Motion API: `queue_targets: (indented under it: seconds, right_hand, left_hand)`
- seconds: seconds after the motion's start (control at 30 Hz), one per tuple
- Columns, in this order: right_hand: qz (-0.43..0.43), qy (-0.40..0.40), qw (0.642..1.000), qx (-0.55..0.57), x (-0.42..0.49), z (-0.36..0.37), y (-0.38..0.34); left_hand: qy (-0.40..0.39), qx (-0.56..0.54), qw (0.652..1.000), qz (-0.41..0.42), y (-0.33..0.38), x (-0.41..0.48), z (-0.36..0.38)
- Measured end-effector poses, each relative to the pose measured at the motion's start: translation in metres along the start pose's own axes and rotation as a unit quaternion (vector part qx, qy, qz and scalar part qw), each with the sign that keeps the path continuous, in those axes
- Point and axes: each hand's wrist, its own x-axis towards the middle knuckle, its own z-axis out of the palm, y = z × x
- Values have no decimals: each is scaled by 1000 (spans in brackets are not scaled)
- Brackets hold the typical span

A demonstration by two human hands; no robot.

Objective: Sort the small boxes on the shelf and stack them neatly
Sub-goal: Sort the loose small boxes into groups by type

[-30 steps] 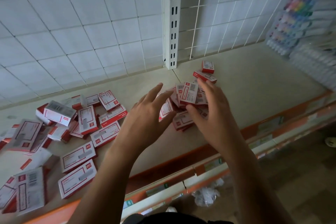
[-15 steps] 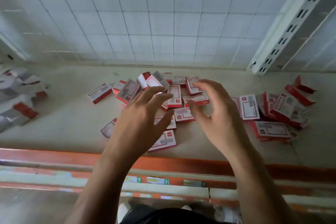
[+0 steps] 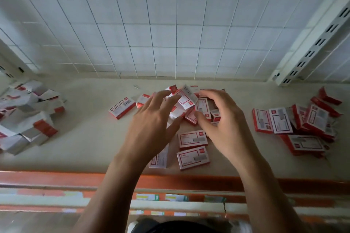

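My hands cover a lot of the heap of small red-and-white cardboard boxes (image 3: 203, 107), so I cannot count them. My left hand (image 3: 151, 125) is over the left side of the heap, fingers straight and spread, gripping nothing. Its fingertips reach one tilted box (image 3: 186, 98) sticking up on top of the heap. That box is blurry, and I cannot tell if they touch it. My right hand (image 3: 225, 125) is over the right side of the heap with its fingers bent down over the boxes. I cannot tell if it has hold of one or is only cupped above them. My left wrist hides most of a flat box (image 3: 160, 159) on the near side of the heap. Two more flat boxes (image 3: 192, 139) lie beside that one.

The heap sits on the cream shelf board (image 3: 85, 147). A single box (image 3: 122, 107) lies just left of the heap. Far left of the heap is a pile of bigger white-and-red boxes (image 3: 28, 119), blurry and cut off by the edge. Right of the heap, well apart, is a second pile of small boxes (image 3: 295, 125), some flat, some leaning. Behind the heap stands a white wire grid wall (image 3: 170, 24), and behind it to the right a white metal post with slots (image 3: 312, 43). On the near side of the heap runs an orange front strip (image 3: 56, 178), with paper labels (image 3: 147, 196) too blurry to read.
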Motion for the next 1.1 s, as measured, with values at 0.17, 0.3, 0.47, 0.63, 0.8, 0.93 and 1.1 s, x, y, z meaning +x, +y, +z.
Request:
queue_targets:
  seconds: [0.17,0.3,0.47,0.63,0.8,0.93,1.1]
  right_hand:
    - [18,20,999,-21,-3,-7,6]
    - [38,18,998,-38,-5,-12,11]
    - [21,37,998,-39,6,-11,13]
    - [9,-9,999,-46,29,-3,9]
    - [-69,-130,984,-102,56,27,4]
    - [-82,-198,966,-144,74,45,6]
    - [-80,-251,954,-141,90,54,-2]
  left_hand:
    - [-19,12,1000,5,9,28,12]
    - [-1,12,1000,2,15,45,26]
    - [35,-29,999,-15,16,52,33]
    - [82,-102,991,-24,-2,38,13]
    - [103,-81,987,-88,-28,15,-14]
    - [101,-57,987,-110,-44,-4,-23]
    - [106,-56,985,-125,-51,-26,-28]
